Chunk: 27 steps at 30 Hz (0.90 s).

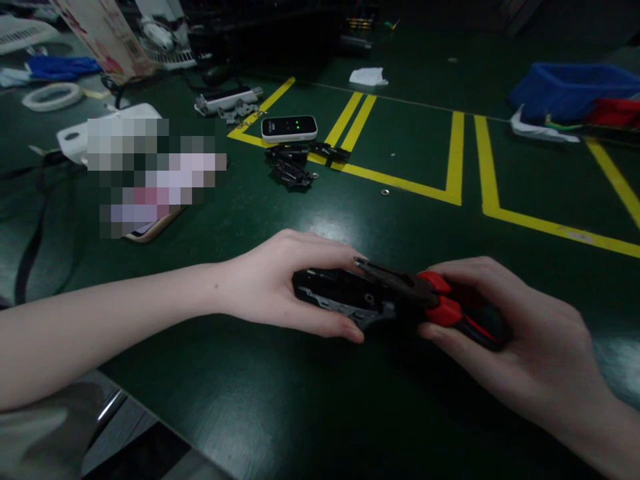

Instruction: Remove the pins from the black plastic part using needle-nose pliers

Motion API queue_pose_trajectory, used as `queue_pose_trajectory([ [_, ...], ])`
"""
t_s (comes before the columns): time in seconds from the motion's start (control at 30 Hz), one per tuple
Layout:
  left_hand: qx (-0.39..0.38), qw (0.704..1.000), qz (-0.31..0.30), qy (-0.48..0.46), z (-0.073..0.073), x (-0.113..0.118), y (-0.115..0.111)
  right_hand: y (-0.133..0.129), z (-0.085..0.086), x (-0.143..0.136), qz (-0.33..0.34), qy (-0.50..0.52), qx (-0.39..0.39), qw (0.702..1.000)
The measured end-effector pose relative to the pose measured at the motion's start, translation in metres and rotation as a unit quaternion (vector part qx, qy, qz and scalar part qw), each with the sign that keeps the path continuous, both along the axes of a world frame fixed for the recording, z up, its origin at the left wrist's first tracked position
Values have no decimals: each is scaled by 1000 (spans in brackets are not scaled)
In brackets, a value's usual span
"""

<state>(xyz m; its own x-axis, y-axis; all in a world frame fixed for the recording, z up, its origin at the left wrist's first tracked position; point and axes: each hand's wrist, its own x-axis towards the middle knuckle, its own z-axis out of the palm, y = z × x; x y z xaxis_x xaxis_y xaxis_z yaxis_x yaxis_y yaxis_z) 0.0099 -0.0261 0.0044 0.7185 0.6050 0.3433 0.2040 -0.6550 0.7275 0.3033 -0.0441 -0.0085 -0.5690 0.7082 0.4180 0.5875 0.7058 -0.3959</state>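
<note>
My left hand (295, 283) is closed around a black and grey plastic part (333, 293), thumb along its near side and fingers over the far side. In my right hand (530, 333) are pliers with red and black handles (445, 310), their dark jaws pointing left. The jaws lie over the right end of the plastic part; whether they grip it I cannot tell. Beyond my hands lie several similar black plastic parts (290, 172) and a small metal ring (385, 192) on the green table (320, 400).
A white-edged device with green lights (289, 128) lies behind the black parts. To the left are a blurred-out phone (155, 227) and a white device (75, 141). A blue bin (575, 90) stands at the back right. Yellow tape (395, 181) marks the tabletop.
</note>
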Motion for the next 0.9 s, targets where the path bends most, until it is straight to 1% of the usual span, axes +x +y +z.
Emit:
queue_pose_trajectory([
  [0.1,5,1000,-4,-19,-1,-2,1,1,1,1,3,-9,17,1000],
  [0.23,25,999,5,-37,-1,-5,2,1,3,5,0,-24,10,1000],
  [0.37,47,999,26,1,-1,-7,2,-1,4,9,11,-25,-12,1000],
  [0.5,68,997,41,25,1,-7,1,0,5,6,11,-2,-23,1000],
  [0.67,60,993,63,77,7,-8,-2,1,5,2,15,3,-21,1000],
  [0.77,65,994,62,65,7,-8,-3,0,4,4,16,-14,-24,999],
  [0.9,58,994,69,59,6,-8,-3,0,5,6,16,-2,-4,1000],
])
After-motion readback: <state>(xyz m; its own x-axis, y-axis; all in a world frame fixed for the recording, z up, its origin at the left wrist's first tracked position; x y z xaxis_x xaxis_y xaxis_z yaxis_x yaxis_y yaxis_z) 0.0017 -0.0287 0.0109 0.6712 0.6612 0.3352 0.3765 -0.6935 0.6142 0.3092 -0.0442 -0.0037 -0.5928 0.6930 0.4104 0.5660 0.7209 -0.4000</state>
